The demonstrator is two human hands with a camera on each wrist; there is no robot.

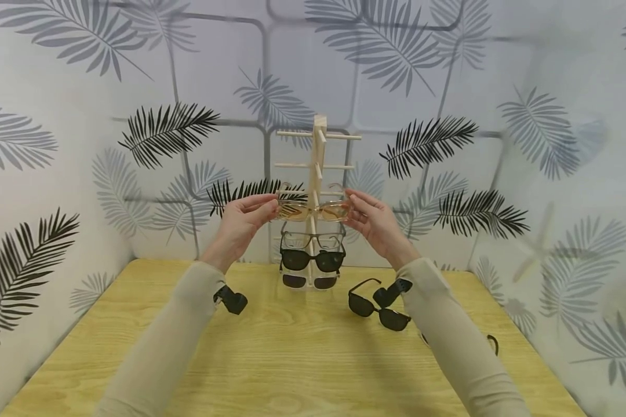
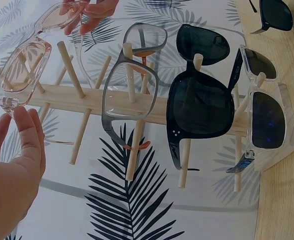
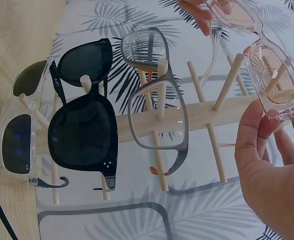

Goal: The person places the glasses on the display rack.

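Note:
Clear-framed glasses with pinkish-amber lenses [image 1: 335,212] are held level before the wooden display stand [image 1: 319,145]. My left hand [image 1: 245,223] pinches their left end between thumb and fingers. At the opposite end, my right hand [image 1: 377,225] pinches the frame near the hinge. The temples extend back toward the stand's pegs; whether they touch the pegs I cannot tell. Just below hang grey-framed clear glasses [image 3: 184,120], then black sunglasses [image 2: 202,105], and lowest, clear-framed sunglasses with dark lenses [image 2: 268,120].
Bare wooden pegs [image 1: 339,167] stick out from the upper stand. Another pair of black sunglasses [image 1: 393,320] lies on the yellow wood-grain table [image 1: 292,359], near my right wrist. A further pair, mostly behind my right forearm, shows a dark temple tip [image 1: 493,344]. Leaf-patterned walls enclose the table.

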